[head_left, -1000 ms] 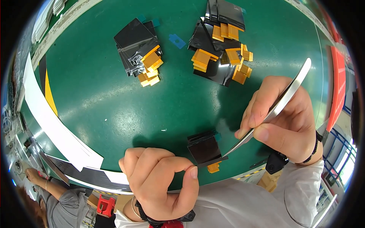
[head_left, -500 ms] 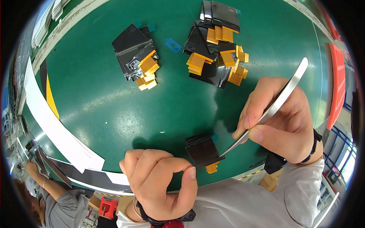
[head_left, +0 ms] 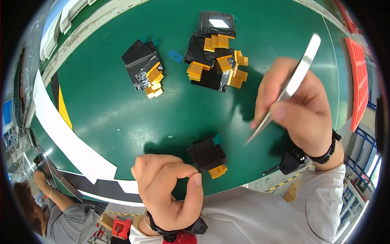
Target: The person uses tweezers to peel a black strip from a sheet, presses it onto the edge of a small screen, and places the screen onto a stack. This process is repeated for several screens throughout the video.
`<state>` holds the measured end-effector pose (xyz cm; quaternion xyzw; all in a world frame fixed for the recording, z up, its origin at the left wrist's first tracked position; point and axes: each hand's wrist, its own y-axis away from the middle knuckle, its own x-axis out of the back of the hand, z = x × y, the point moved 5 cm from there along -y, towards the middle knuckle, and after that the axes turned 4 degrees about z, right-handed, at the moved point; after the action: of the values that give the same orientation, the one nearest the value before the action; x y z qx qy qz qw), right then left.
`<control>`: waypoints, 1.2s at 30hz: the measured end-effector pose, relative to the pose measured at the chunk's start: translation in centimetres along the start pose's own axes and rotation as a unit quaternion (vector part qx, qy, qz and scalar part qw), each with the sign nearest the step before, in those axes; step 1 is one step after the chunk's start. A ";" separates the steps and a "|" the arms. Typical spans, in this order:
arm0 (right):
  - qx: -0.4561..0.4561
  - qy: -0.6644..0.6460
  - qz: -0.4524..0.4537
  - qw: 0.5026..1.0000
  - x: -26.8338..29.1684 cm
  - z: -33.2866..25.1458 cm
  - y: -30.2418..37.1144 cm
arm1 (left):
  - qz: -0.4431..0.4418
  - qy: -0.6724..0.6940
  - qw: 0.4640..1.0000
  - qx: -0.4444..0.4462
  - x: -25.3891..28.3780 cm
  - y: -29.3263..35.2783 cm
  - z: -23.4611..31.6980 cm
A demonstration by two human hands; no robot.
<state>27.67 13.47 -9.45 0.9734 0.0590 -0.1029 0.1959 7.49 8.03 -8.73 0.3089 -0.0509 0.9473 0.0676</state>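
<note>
My left hand (head_left: pixel 168 189) is closed in a pinch, thumb and forefinger together at the near left corner of a small stack of black panels (head_left: pixel 207 153). The stack has gold ribbon-like tabs at its near edge and a teal tab at its far corner. Held in my right hand (head_left: pixel 298 107) is a pair of metal tweezers (head_left: pixel 301 75), pen-fashion. Their tip points down and left over the green mat, to the right of the stack and apart from it. Motion blurs the right fingers a little.
Farther off lie two heaps of similar panels, one at the left (head_left: pixel 140 61) and a larger one at the centre (head_left: pixel 211 53). A blue film piece (head_left: pixel 175 56) lies between them. White sheets (head_left: pixel 69 138) line the left edge. A red basket (head_left: pixel 357 83) stands right. Another person (head_left: pixel 67 217) works lower left.
The tweezer tip has lifted off the stack's right edge and moved up and right. My left hand keeps its pinch at the stack's corner. The whole view has shifted slightly.
</note>
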 end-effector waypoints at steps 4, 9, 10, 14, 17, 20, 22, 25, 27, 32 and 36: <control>0.047 0.005 -0.002 0.999 0.0 -1.8 1.9 | 0.009 0.143 0.990 -0.011 1.0 0.5 0.4; -0.068 0.037 -0.144 0.987 -4.2 0.6 6.4 | 0.010 0.301 0.953 -0.044 2.0 2.0 1.2; -0.114 0.004 -0.189 0.975 -5.4 1.5 6.8 | 0.016 0.328 0.943 -0.053 2.3 2.5 1.4; -0.101 -0.059 -0.188 0.975 -8.4 2.7 8.3 | 0.025 0.319 0.944 -0.080 3.5 4.1 1.9; -0.046 -0.057 -0.166 0.983 -9.5 3.0 9.1 | 0.017 0.282 0.957 -0.070 4.8 5.3 1.9; 0.010 -0.025 -0.157 0.987 -10.6 3.1 9.9 | 0.034 0.222 0.972 -0.071 6.3 6.0 1.9; 0.046 -0.017 -0.131 0.990 -11.3 3.3 10.3 | 0.066 0.137 0.985 -0.084 7.4 6.4 1.9; 0.077 -0.016 -0.106 0.991 -12.9 3.4 11.1 | 0.201 0.141 0.968 -0.056 10.0 8.3 0.9; 0.099 -0.029 -0.077 0.992 -13.8 3.4 11.4 | 0.265 0.143 0.952 -0.043 11.5 9.5 0.6; 0.167 0.076 -0.097 0.978 -15.7 3.3 11.3 | 0.185 0.026 0.966 -0.181 12.1 11.0 1.6; 0.277 0.144 -0.116 0.943 -17.4 2.6 11.4 | 0.200 0.077 0.965 -0.155 11.7 11.3 -0.1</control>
<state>12.10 0.67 -3.67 0.9800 0.1686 0.0040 -0.1058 -3.77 -1.95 -2.51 0.2048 -0.2522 0.9430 -0.0725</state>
